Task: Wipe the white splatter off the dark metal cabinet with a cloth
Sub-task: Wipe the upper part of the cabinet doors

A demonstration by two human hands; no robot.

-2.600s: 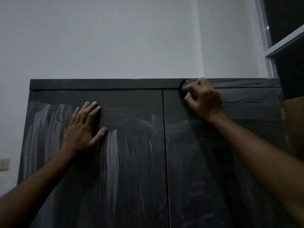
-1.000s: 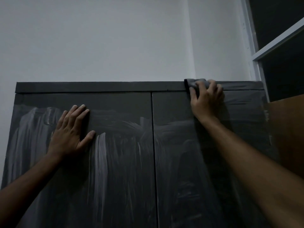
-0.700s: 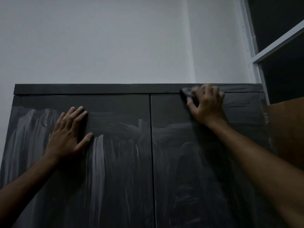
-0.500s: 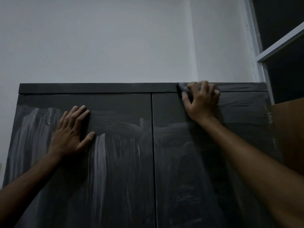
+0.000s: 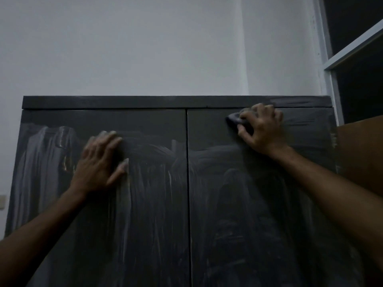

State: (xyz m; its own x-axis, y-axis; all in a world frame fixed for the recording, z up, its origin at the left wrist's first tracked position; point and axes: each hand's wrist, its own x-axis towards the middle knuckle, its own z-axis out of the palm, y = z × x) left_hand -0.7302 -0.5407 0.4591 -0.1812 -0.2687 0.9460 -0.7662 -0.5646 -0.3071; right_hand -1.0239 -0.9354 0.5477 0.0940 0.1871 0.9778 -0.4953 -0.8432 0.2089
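The right hand (image 5: pixel 262 127) has slid down off the top rail, gripping the cloth (image 5: pixel 235 119), with the nearest white splatter (image 5: pixel 217 154) at its seven o'clock.

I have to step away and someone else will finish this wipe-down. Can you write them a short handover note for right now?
Right hand grips the cloth, pressed against the top of the right door, just under the cabinet's top rail.
Left hand lies flat with its fingers spread on the left door, steadying.
Done: the strip along the top of both doors looks mostly dark and clean.
Left: heavy white streaks down the left door, fainter smears lower on the right door, and a light smear on the rail's right end.
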